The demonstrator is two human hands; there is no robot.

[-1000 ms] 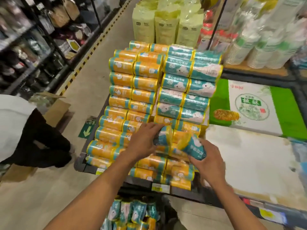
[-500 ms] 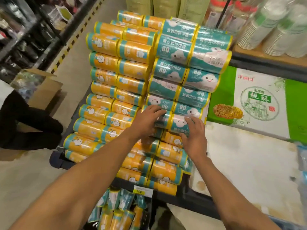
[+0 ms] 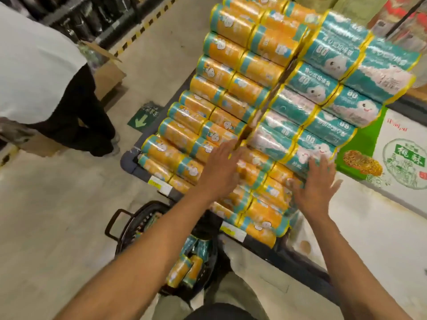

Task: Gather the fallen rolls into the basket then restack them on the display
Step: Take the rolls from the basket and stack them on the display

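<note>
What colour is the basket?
The basket is black; the head view shows it best.

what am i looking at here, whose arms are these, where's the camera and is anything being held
There is no machine here. A person wears one wide-angle camera on the head, so you are looking down along their own bare arms, and the one current picture is taken from there. In front stands a shop display stacked with orange rolls on the left and teal rolls on the right. The left hand lies flat on the orange rolls near the middle seam. The right hand, spread open, is at the lowest teal roll. Neither hand grips anything. Lower down, on the floor, a black basket holds a few loose rolls not yet restacked. Another person stands at the left.
</note>
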